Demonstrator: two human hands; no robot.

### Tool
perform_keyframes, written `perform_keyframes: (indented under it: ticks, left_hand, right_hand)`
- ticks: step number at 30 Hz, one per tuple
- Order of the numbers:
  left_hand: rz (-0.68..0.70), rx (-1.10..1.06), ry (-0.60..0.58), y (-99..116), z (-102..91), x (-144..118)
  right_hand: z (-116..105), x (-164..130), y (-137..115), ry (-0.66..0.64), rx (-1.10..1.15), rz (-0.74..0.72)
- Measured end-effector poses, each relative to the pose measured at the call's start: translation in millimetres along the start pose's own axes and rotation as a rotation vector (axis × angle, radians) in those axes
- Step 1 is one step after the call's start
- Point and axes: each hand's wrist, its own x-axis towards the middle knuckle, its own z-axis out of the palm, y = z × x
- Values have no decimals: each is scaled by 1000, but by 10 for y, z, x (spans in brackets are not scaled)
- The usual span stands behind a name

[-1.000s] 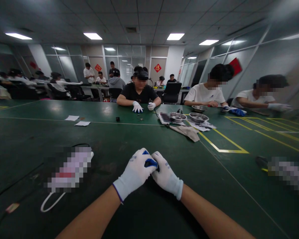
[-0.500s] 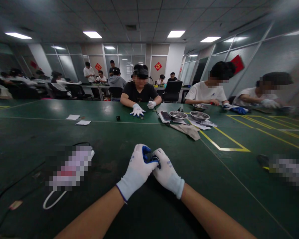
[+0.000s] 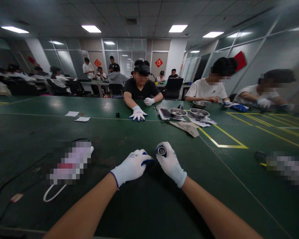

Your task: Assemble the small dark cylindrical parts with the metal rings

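Both gloved hands rest low on the green table (image 3: 144, 212), forearms bare. The right hand (image 3: 170, 164) is raised slightly at the fingertips and pinches a small round part (image 3: 161, 151), dark with a bright metal face turned toward the camera, between thumb and forefinger. The left hand (image 3: 131, 167) lies just beside it, fingers curled and closed over something dark and blue at their tips; what exactly it grips cannot be made out. The two hands are close but not pressed together.

The round part looks rigid and light, a small metal-and-plastic piece that would roll or slip if loosened; the rim is the natural place to hold it, as the coated fingertips do now, and the glove coating should help against slipping.

Left of the left hand lie a blurred-out item and a white looped cord (image 3: 52, 196), with a black cable (image 3: 5, 196) trailing off further left. Beyond the hands, to the right, a yellow taped outline (image 3: 221, 141) marks the table. Further off sit a folded cloth (image 3: 186, 127) and two steel bowls (image 3: 189, 114), and across the table a person's gloved hand (image 3: 138, 114) lies flat on the surface. More people sit at the far right and in the background.
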Motion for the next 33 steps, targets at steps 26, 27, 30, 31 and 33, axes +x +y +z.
perform_keyframes:
  ticks: [26,27,30,31,33]
  left_hand:
    - [-2,47,-60,30,-10,-8]
    - [-2,40,-53,21,-10,-9]
    - [7,21,-58,-3,-16,-6]
    - [8,20,-61,-7,-22,-5]
    - [-5,25,-59,-7,-39,-8]
  right_hand:
    - [30,-26,-30,-161,11,-45]
    - [28,-25,-30,-164,14,-45]
    - [25,-22,-25,-163,21,-40]
    - [25,-20,-22,-159,22,-39]
    - [24,-16,-17,-151,19,-34]
